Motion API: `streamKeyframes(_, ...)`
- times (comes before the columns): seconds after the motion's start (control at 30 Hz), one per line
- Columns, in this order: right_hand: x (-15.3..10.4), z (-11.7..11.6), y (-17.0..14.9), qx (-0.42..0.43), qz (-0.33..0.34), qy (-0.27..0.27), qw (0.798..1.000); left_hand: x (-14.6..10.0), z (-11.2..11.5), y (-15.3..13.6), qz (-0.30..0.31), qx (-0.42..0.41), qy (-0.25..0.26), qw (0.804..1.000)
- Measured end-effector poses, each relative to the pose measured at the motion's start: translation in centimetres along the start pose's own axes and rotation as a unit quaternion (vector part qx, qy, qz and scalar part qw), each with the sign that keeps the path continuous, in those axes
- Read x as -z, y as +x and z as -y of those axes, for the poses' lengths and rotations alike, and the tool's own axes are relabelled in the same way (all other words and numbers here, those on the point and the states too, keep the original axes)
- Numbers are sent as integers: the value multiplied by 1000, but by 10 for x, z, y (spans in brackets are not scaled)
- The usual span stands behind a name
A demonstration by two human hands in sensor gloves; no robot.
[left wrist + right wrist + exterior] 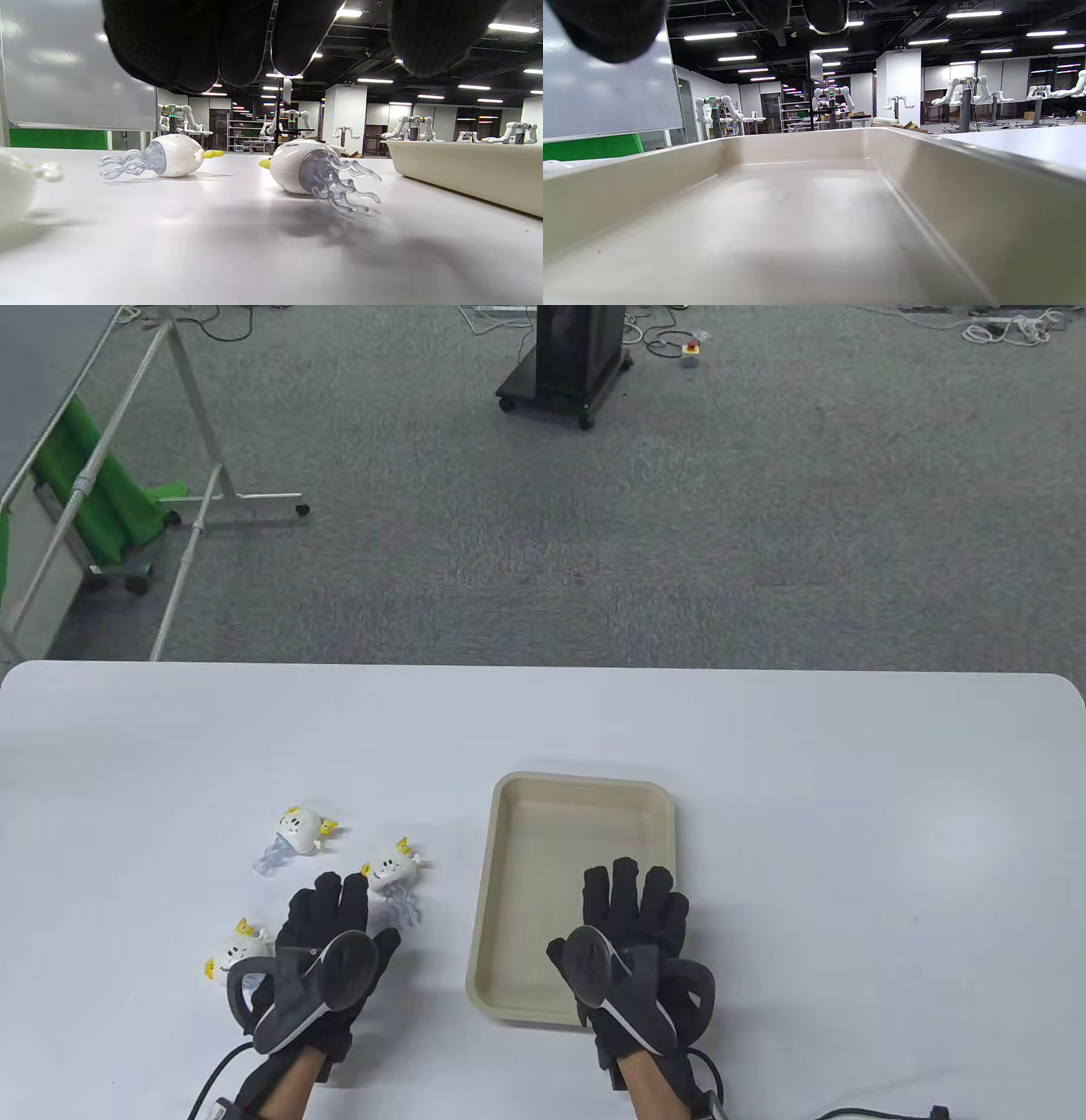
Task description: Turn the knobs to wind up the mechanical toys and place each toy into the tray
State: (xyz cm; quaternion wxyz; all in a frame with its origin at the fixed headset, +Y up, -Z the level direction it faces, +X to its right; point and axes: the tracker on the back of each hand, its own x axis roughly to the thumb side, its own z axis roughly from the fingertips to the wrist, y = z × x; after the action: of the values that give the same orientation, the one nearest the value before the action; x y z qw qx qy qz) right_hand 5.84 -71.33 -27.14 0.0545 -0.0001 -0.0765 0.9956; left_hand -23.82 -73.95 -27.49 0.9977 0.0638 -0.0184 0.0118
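Note:
Three white jellyfish wind-up toys with yellow knobs and clear tentacles lie on the white table [848, 780]: a far one [299, 831] [172, 156], a middle one [392, 874] [303, 167] and a near one [233, 954] [12, 186]. My left hand [327, 916] lies flat with straight fingers between them, its fingertips just short of the middle toy, holding nothing. The beige tray [543, 848] [466, 178] [814, 203] stands empty to the right. My right hand [635, 912] lies flat over the tray's near right corner, fingers straight and empty.
The table's far edge runs across the table view, with grey carpet beyond. A white rail frame with green cloth [93, 487] and a black wheeled stand [567, 360] stand on the floor. Cables trail from both wrists at the near edge.

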Motion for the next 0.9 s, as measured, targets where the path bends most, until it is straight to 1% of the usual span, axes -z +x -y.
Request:
streamKeyframes(0.33,0,-2,1,4,7,3,1000,0,1,-1,-3,-3,-1,1000)
streamKeyframes(0.47,0,-3,1,7,7,6,1000,0,-1,-8,-13,-10,3,1000)
streamKeyframes(0.57,0,-3,1,7,7,9,1000,-1,-4,-19,-31,-29,10,999)
streamKeyframes(0.73,0,-5,1,12,7,13,1000,-2,-11,-48,-80,-54,22,995)
streamKeyframes(0.8,0,-6,1,13,8,15,1000,-3,-11,-59,-104,-62,20,992)
streamKeyframes(0.83,0,-6,1,13,9,16,1000,-4,-11,-69,-131,-67,12,989)
streamKeyframes(0.9,0,-7,2,14,10,18,1000,-5,-9,-82,-162,-73,1,984)
